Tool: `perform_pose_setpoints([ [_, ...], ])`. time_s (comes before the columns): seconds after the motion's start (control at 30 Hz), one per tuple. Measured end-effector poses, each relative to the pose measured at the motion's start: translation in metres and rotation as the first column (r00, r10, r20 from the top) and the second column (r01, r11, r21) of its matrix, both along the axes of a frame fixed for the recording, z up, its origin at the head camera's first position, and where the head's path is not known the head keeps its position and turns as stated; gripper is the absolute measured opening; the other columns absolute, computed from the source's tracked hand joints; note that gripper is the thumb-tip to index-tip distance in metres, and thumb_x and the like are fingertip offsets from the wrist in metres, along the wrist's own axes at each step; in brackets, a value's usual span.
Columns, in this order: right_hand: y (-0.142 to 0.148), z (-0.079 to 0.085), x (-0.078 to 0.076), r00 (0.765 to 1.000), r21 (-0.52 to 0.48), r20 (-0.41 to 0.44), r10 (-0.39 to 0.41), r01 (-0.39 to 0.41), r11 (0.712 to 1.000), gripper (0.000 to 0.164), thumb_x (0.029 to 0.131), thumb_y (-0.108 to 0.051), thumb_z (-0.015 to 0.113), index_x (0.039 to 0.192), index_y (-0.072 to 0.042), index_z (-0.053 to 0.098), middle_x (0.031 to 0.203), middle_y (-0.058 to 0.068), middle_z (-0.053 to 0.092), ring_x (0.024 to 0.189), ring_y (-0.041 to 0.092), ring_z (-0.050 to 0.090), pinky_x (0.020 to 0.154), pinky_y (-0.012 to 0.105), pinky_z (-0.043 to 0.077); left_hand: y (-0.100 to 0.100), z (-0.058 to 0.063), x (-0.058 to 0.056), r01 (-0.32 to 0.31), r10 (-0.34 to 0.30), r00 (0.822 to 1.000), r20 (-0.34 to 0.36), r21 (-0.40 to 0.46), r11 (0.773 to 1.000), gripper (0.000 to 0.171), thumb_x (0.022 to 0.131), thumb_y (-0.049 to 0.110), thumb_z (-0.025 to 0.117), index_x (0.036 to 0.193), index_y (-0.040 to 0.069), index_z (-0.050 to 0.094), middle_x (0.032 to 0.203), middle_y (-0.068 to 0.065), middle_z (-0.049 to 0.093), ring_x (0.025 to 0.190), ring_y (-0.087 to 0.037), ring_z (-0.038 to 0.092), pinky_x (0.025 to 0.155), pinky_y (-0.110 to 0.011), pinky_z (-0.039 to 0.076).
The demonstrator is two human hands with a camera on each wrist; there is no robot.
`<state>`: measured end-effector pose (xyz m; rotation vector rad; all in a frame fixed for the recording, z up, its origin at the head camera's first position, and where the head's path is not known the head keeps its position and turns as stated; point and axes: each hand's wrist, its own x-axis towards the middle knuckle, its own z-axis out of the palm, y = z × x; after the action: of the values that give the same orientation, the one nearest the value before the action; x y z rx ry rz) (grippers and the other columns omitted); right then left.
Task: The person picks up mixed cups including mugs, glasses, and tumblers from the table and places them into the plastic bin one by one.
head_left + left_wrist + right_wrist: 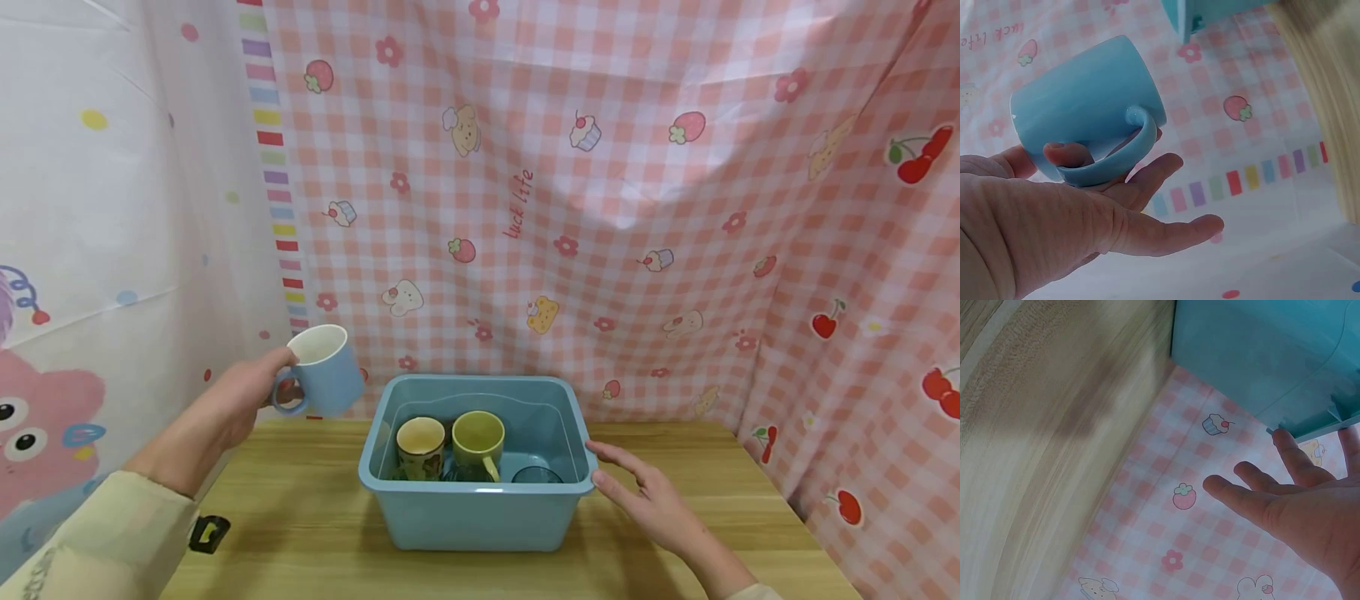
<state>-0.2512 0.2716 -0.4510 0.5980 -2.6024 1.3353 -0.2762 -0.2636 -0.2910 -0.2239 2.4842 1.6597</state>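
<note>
A light blue mug [331,383] with a white inside is held up left of the bin, tilted a little. My left hand [251,392] grips it at the handle side. In the left wrist view one fingertip pokes through the mug's handle [1125,156], while two other fingers extend free. The blue plastic bin [472,521] stands on the table. Inside it are a patterned cup [421,450], a yellow-green mug [478,437] and a clear glass [537,475]. My right hand [651,500] has its fingertips at the bin's right rim, fingers extended; the right wrist view shows them along that edge.
The wooden table [300,517] ends at a pink checked curtain [525,208] behind the bin. A white printed curtain [150,208] hangs at the left, and more checked cloth [862,333] at the right. Beside the left sleeve appears a small black item [209,534].
</note>
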Motion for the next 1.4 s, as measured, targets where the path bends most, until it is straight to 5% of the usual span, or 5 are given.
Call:
perform_pose_setpoints([
  [0.23,0.000,0.000,0.000,0.999,0.019,-0.029,-0.014,0.014,1.000,0.043,0.110,-0.029,0.061,0.153,-0.027,0.060,0.153,0.008,0.064,0.146,0.042,0.051,0.112,0.072,0.045,0.018,0.007,0.002,0.012,-0.011,0.999,-0.032,0.012,1.000,0.062,0.108,0.046,0.042,0.145,-0.003,0.044,0.137,-0.022,0.050,0.156,-0.053,0.032,0.126,-0.078,0.010],
  [0.63,0.000,0.002,0.001,0.999,0.029,-0.032,-0.015,0.016,0.999,0.043,0.109,-0.030,0.063,0.152,-0.028,0.060,0.154,0.005,0.063,0.147,0.040,0.051,0.112,0.069,0.046,0.053,0.013,-0.002,0.053,-0.053,0.998,-0.041,-0.003,0.999,0.042,0.107,0.043,0.041,0.090,0.008,0.054,0.152,-0.028,0.047,0.153,-0.048,0.037,0.126,-0.072,0.020],
  [0.87,0.000,0.002,0.001,0.995,0.057,-0.099,-0.009,0.015,0.998,0.042,0.108,-0.028,0.065,0.150,-0.024,0.063,0.154,0.005,0.064,0.150,0.047,0.047,0.114,0.076,0.039,0.075,0.012,-0.003,0.103,-0.104,0.994,-0.030,-0.035,0.994,0.058,0.107,0.044,0.039,0.142,0.001,0.052,0.156,-0.026,0.050,0.148,-0.048,0.040,0.119,-0.080,0.026],
  [1.07,0.001,0.004,-0.003,0.970,0.143,-0.245,-0.013,0.049,0.989,0.040,0.105,-0.024,0.069,0.145,-0.019,0.068,0.147,0.009,0.068,0.145,0.050,0.053,0.116,0.079,0.033,0.094,0.006,-0.007,0.114,-0.115,0.992,-0.041,-0.029,0.993,0.039,0.104,0.040,0.044,0.101,0.005,0.059,0.139,-0.024,0.060,0.145,-0.044,0.045,0.123,-0.070,0.027],
  [1.4,0.002,0.009,0.002,0.932,0.239,-0.360,0.027,0.064,0.969,0.035,0.104,-0.022,0.070,0.139,-0.017,0.073,0.144,0.013,0.071,0.145,0.055,0.050,0.112,0.078,0.039,0.127,0.001,-0.012,0.110,-0.110,0.994,0.004,-0.019,0.994,0.069,0.104,0.043,0.047,0.159,0.000,0.045,0.165,-0.025,0.046,0.158,-0.046,0.035,0.130,-0.068,0.021],
])
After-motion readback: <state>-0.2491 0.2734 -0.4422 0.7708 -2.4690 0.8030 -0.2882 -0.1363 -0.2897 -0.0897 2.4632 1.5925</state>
